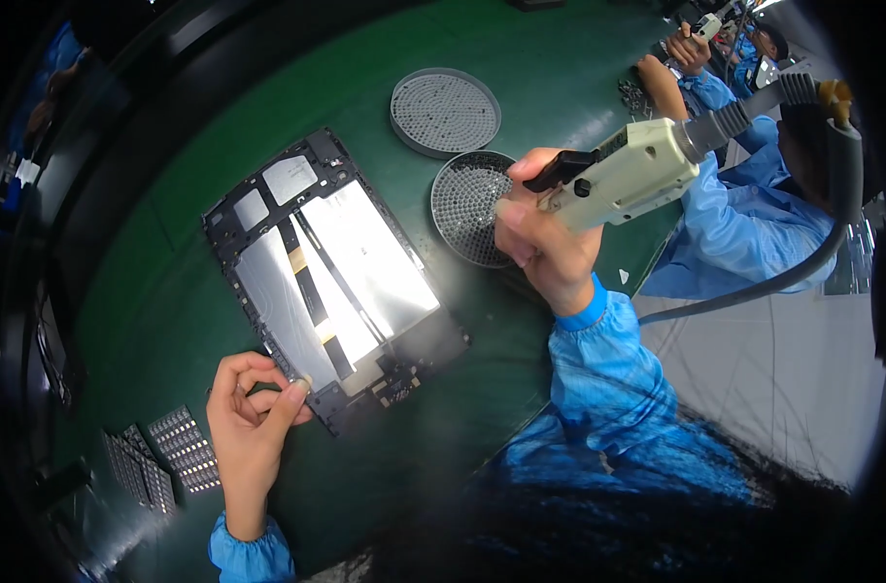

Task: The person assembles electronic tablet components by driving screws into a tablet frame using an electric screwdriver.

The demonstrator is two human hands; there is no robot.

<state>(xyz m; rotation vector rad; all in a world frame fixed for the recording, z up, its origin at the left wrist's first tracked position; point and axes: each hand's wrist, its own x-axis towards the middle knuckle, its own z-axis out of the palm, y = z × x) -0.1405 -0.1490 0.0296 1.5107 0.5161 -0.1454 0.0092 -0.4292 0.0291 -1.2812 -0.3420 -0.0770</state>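
An opened tablet (370, 267) lies slanted on the green bench, its silver battery panels and black frame facing up. My left hand (252, 413) pinches the tablet's near-left edge between thumb and fingers. In my right hand (555, 243) is a pale electric screwdriver (642, 170) with a black lever, gripped to the right of the tablet. Its tip is hidden by my fingers. Beneath that hand sits a round perforated screw tray (460, 209), partly covered by my fingers. A second round grey tray (445, 113) stands just beyond it.
Flat sheets of small parts (185, 449) lie at the lower left. A grey hose (802, 272) curves down on the right from the screwdriver's cable end. A co-worker in a blue sleeve (754, 219) sits at the right, near loose small parts (635, 99).
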